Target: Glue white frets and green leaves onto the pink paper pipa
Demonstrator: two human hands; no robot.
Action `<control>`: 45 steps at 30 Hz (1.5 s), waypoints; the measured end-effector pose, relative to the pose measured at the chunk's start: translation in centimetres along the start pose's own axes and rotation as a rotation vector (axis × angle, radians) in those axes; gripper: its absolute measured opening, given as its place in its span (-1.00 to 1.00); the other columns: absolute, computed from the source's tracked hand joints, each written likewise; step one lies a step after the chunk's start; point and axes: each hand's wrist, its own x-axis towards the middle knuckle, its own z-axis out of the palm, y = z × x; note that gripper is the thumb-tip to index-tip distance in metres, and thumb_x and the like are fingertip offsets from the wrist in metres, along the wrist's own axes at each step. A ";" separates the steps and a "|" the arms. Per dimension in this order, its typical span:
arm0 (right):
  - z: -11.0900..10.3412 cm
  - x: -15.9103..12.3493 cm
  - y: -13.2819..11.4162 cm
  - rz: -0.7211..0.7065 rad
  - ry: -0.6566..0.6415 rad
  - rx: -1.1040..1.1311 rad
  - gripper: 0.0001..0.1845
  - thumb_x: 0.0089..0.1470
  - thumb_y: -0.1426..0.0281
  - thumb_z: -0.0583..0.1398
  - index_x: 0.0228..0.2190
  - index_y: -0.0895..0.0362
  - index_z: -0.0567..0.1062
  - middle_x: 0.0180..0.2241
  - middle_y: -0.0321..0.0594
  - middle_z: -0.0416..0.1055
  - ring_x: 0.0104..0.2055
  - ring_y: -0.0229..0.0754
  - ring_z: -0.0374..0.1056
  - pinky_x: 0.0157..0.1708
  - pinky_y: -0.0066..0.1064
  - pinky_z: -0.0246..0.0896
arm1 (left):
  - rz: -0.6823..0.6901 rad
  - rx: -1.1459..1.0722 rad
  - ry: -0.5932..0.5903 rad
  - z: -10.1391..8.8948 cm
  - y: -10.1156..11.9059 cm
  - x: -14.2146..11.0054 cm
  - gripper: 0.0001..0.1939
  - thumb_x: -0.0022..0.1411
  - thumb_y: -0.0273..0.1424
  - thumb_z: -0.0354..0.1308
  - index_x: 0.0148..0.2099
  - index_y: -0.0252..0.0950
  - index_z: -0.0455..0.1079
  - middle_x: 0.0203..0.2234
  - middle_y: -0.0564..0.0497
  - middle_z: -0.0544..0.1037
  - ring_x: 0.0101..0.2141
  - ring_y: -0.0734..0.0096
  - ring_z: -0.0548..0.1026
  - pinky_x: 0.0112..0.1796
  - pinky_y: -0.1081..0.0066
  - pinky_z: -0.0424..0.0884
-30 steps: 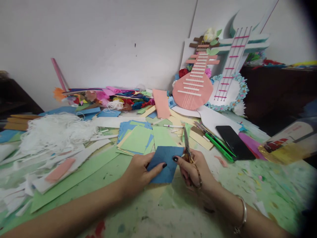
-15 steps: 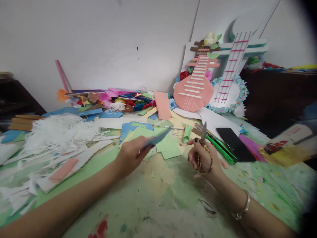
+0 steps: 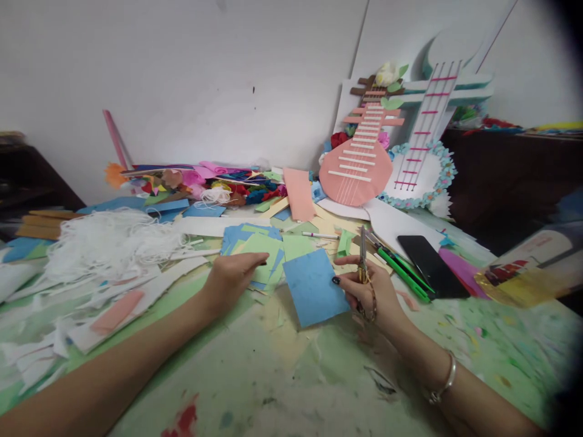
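A square of blue paper [image 3: 314,288] is pinched at its right edge by my right hand [image 3: 378,297]. That same hand carries a pair of scissors [image 3: 363,249], their blades pointing up and away and the patterned handle looped at my fingers. To the left, my left hand [image 3: 232,279] is held over the near side of a pile of green paper pieces [image 3: 262,249], fingers stretched to the right, with nothing seen in them. Blue sheets [image 3: 230,235] show beneath and behind the green ones.
Green pens [image 3: 405,276] and a black phone [image 3: 430,264] lie to the right, near a clear plastic packet [image 3: 532,261]. White string [image 3: 113,243] is heaped at left. Paper lutes, one pink [image 3: 357,167] and one white [image 3: 412,164], lean at the back.
The blue paper has passed from my left hand to my right and now faces me flat. My left hand has drawn slightly left; my right hand has shifted left with the scissors.
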 end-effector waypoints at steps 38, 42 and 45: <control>-1.4 1.2 -0.4 -0.070 0.325 0.303 -0.62 -0.35 0.38 0.39 -0.44 0.16 0.36 -0.80 -0.45 0.20 -0.76 -0.38 0.10 -0.78 -0.58 -0.08 | -0.465 0.612 -0.501 -13.4 -1.8 -3.4 -0.53 0.25 -0.33 -0.20 0.19 -0.24 0.16 -0.45 -0.09 0.54 -0.39 0.15 0.48 -0.36 0.27 0.34; -1.3 1.0 -0.6 -0.076 0.295 0.295 -0.62 -0.33 0.37 0.38 -0.43 0.16 0.37 -0.80 -0.46 0.18 -0.76 -0.38 0.09 -0.77 -0.57 -0.08 | -0.474 0.474 -0.444 -11.2 -3.1 0.0 -0.72 0.18 -0.26 -0.04 -0.24 -0.19 0.49 -0.58 0.02 0.48 -0.49 0.31 0.43 -0.40 0.41 0.28; -1.4 1.0 -0.5 -0.097 0.277 0.280 -0.63 -0.31 0.37 0.38 -0.44 0.16 0.36 -0.80 -0.45 0.19 -0.76 -0.38 0.09 -0.76 -0.58 -0.08 | -0.386 0.319 -0.460 -9.3 -3.9 1.5 -0.70 0.11 -0.21 0.04 -0.45 -0.26 0.50 -0.40 -0.08 0.52 -0.38 0.27 0.46 -0.31 0.35 0.33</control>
